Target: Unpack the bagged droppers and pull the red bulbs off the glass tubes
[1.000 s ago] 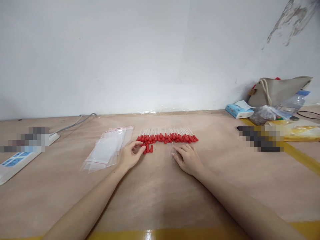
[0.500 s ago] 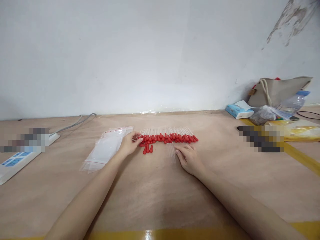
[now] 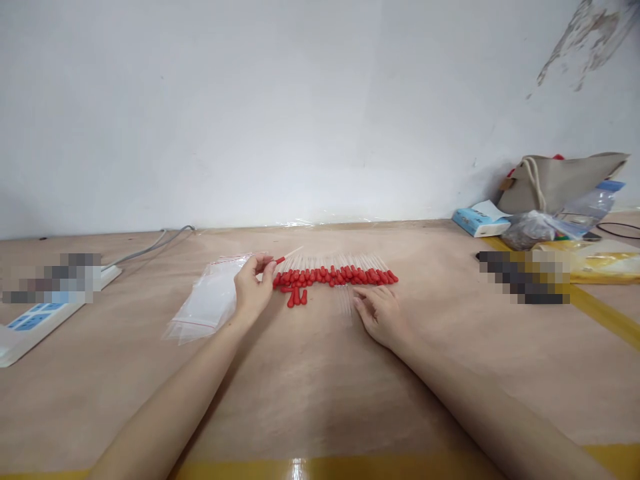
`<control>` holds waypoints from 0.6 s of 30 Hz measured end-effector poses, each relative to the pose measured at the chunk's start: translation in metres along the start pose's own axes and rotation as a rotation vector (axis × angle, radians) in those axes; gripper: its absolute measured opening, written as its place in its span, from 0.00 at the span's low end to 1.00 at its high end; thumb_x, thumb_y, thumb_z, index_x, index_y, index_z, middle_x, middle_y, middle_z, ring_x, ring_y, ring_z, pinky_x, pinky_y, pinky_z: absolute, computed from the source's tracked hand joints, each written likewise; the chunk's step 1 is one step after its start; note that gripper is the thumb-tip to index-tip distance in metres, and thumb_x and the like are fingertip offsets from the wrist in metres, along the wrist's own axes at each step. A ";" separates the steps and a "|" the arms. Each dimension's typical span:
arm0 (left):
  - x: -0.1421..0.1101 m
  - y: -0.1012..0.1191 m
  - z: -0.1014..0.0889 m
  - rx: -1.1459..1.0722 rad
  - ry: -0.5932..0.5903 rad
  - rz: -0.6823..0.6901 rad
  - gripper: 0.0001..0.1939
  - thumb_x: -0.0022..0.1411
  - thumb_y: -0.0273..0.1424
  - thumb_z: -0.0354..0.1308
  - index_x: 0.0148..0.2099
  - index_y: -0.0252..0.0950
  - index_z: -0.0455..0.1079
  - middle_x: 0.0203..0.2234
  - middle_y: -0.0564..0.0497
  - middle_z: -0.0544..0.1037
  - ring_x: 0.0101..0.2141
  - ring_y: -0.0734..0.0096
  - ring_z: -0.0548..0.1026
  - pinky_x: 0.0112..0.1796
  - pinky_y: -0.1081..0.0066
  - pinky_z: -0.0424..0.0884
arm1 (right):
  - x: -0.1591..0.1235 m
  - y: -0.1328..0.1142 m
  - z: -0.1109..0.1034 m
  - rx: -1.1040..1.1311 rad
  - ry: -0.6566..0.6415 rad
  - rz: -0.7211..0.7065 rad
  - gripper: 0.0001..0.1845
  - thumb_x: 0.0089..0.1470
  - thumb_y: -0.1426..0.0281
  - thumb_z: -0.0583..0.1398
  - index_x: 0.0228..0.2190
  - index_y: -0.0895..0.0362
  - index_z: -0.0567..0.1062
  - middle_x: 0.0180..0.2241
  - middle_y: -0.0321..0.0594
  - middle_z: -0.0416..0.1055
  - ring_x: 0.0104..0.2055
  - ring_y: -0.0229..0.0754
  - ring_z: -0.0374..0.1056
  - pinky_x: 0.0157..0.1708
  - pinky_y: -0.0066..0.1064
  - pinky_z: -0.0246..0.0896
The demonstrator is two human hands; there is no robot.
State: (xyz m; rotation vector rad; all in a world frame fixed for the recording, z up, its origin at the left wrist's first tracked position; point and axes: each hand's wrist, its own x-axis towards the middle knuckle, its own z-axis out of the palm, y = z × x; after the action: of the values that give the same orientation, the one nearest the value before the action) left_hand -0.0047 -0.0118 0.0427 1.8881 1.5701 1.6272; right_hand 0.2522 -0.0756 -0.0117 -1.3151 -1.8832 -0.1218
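My left hand (image 3: 254, 280) is closed in a pinch on the red rubber end of a dropper (image 3: 281, 261). The dropper's thin clear tube points up to the right. Beneath and to the right of it lies a long row of droppers (image 3: 345, 273), red bulbs towards me and clear tubes towards the wall. Several loose red rubber bulbs (image 3: 297, 297) lie in front of the row's left part. My right hand (image 3: 383, 312) rests on the table with its fingers stretched out, beside several loose clear tubes (image 3: 345, 307).
Clear zip bags (image 3: 200, 303) lie flat at the left, partly behind my left hand. Farther left is a white power strip (image 3: 55, 313) with a grey cable (image 3: 150, 247). A tissue pack (image 3: 480, 220), a beige bag (image 3: 565, 180) and yellow-and-white packaging (image 3: 595, 260) stand at the right.
My left hand has lifted a dropper from the left end of the row and drawn slightly back to the left. The right hand has stayed almost still beside the tubes.
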 end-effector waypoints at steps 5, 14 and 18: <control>-0.033 0.016 0.017 -0.248 -0.198 -0.054 0.09 0.54 0.34 0.53 0.38 0.35 0.65 0.33 0.49 0.73 0.35 0.69 0.72 0.37 0.68 0.70 | 0.002 0.001 -0.002 -0.059 0.220 -0.036 0.31 0.49 0.61 0.56 0.54 0.56 0.57 0.52 0.52 0.55 0.53 0.50 0.55 0.48 0.43 0.54; -0.070 0.011 0.035 -0.407 -0.499 -0.035 0.06 0.54 0.30 0.54 0.36 0.35 0.65 0.32 0.48 0.73 0.35 0.70 0.72 0.39 0.66 0.69 | 0.005 -0.012 -0.016 -0.154 0.011 -0.269 0.16 0.52 0.63 0.55 0.44 0.48 0.69 0.37 0.37 0.72 0.48 0.43 0.61 0.54 0.47 0.36; -0.071 0.016 0.031 -0.336 -0.533 0.039 0.07 0.56 0.31 0.52 0.38 0.35 0.66 0.33 0.48 0.73 0.35 0.69 0.71 0.38 0.66 0.69 | 0.002 -0.012 -0.012 -0.095 -0.038 -0.288 0.10 0.53 0.66 0.55 0.38 0.47 0.73 0.25 0.32 0.72 0.34 0.36 0.64 0.52 0.43 0.38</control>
State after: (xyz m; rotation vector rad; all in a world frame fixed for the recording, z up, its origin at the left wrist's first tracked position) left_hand 0.0407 -0.0604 -0.0005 1.9496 0.9840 1.1659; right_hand 0.2484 -0.0851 0.0019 -1.1070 -2.1131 -0.3401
